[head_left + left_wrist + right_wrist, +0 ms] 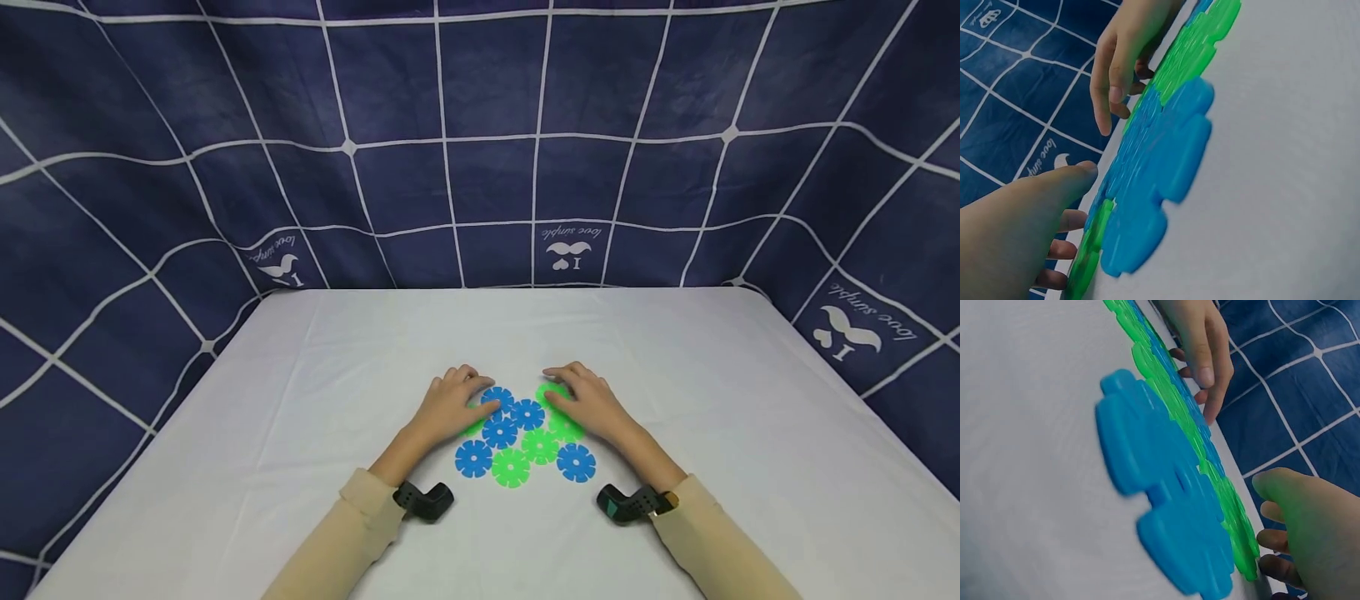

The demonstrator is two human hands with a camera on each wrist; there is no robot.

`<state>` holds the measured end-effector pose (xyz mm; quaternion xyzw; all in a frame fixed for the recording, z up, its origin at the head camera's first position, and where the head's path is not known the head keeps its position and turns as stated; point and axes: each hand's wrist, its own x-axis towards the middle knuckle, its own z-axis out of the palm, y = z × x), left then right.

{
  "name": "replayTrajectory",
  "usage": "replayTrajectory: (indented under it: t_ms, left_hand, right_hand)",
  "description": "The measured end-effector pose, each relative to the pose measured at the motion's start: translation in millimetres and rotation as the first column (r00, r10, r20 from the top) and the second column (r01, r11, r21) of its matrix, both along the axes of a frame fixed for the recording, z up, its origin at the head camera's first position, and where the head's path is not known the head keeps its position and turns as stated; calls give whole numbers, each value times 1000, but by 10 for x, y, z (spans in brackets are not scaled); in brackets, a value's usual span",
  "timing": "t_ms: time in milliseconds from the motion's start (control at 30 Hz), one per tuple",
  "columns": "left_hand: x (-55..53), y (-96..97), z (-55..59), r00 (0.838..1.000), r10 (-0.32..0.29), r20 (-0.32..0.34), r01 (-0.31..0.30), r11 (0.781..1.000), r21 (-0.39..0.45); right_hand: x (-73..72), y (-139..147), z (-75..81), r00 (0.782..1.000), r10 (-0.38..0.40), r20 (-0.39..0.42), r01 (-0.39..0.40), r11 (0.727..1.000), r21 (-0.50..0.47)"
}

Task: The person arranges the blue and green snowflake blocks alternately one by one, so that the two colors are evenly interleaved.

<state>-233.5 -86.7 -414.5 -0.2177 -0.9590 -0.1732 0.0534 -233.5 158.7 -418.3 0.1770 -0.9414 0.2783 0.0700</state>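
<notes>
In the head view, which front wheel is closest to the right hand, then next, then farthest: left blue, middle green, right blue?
From the right hand:
1. right blue wheel, below it
2. middle green wheel, lower left
3. left blue wheel, farther left

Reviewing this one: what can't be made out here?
- Head view: most of the leftmost green disc, hidden by the left hand.
- Head view: part of the upper right green disc, hidden by the right hand.
- Head view: left sleeve's upper end, cut off by the bottom edge.
- Right wrist view: right hand's wrist end, cut off by the right edge.
</notes>
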Motion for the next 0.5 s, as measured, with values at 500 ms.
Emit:
replayTrajectory:
  t_ms: [500]
  left_hand:
    - [65, 18, -45, 996, 4, 86, -17, 988, 156]
  right_hand:
    - [20, 30, -101, 1000, 29, -2, -29, 999, -23]
